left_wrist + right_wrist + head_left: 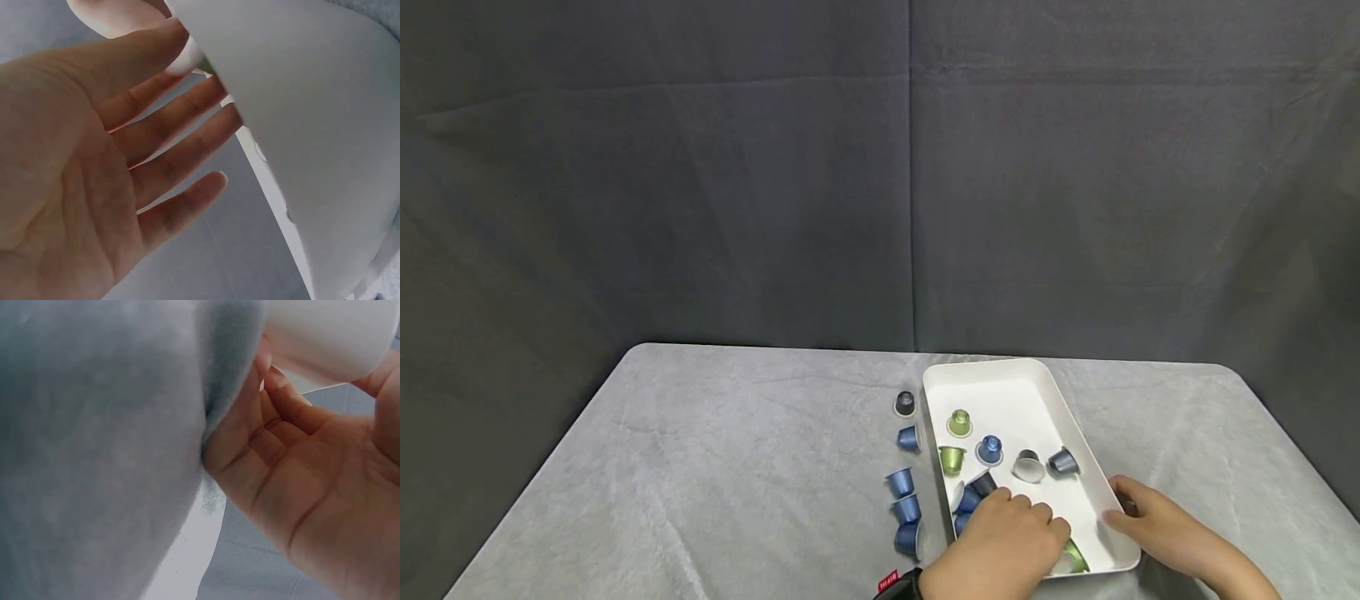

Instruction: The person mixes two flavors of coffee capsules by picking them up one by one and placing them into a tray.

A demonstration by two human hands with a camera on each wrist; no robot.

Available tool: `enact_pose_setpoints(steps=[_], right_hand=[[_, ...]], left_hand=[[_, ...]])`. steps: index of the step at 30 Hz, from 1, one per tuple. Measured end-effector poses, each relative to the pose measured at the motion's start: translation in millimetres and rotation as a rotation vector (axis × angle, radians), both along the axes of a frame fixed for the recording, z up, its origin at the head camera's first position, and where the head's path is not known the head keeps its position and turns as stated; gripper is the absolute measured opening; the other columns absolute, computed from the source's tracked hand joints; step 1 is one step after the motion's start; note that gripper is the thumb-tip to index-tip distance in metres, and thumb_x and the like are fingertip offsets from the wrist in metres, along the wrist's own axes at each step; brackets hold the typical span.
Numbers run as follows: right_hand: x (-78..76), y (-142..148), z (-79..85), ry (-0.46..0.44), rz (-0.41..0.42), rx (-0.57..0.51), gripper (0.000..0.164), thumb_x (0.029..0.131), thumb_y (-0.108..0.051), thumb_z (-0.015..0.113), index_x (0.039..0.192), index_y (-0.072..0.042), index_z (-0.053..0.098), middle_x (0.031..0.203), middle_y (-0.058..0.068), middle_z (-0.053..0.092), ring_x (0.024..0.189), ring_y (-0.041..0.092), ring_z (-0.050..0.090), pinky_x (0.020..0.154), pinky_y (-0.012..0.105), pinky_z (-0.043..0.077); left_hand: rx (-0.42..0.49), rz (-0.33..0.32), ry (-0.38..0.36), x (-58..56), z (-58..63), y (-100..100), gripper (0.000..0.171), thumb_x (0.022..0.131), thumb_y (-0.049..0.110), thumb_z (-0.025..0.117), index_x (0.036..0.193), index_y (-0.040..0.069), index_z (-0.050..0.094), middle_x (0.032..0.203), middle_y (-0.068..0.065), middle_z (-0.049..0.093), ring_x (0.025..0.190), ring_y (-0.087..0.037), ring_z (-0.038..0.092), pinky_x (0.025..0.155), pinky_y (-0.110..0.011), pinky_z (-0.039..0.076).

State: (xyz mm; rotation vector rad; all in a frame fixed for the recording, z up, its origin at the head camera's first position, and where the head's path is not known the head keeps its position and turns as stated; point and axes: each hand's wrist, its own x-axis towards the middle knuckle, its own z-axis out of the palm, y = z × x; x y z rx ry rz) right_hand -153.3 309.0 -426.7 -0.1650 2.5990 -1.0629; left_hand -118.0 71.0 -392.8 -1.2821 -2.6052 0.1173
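Note:
A white rectangular tray holds several coffee capsules in blue, green and dark grey. My left hand reaches over its front part, next to blue capsules and a dark one. In the left wrist view the fingers look fairly straight and apart; the thumb tip and some fingertips go behind the tray wall. A green capsule shows beside this hand; I cannot tell whether the fingertips pinch a capsule. My right hand grips the tray's right front side, thumb at the rim, fingers curled outside.
Left of the tray, a loose column of capsules lies on the grey cloth-covered table: a black one at the back and several blue ones nearer. Towards the tray's far half sit a green capsule and a blue one.

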Motion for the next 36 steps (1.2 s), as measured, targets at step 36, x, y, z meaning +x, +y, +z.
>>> enact_pose_setpoints(steps=[36], right_hand=[[0.9, 2.2, 1.2, 0.018, 0.017, -0.004, 0.027, 0.094, -0.004, 0.059, 0.115, 0.013, 0.055, 0.108, 0.018, 0.065, 0.097, 0.028, 0.064, 0.073, 0.032, 0.053]], left_hand=[[0.192, 0.162, -0.074, -25.7, 35.7, -50.5, 0.029, 0.085, 0.034, 0.078, 0.109, 0.020, 0.071, 0.096, 0.008, 0.069, 0.085, -0.009, 0.065, 0.074, -0.024, 0.048]])
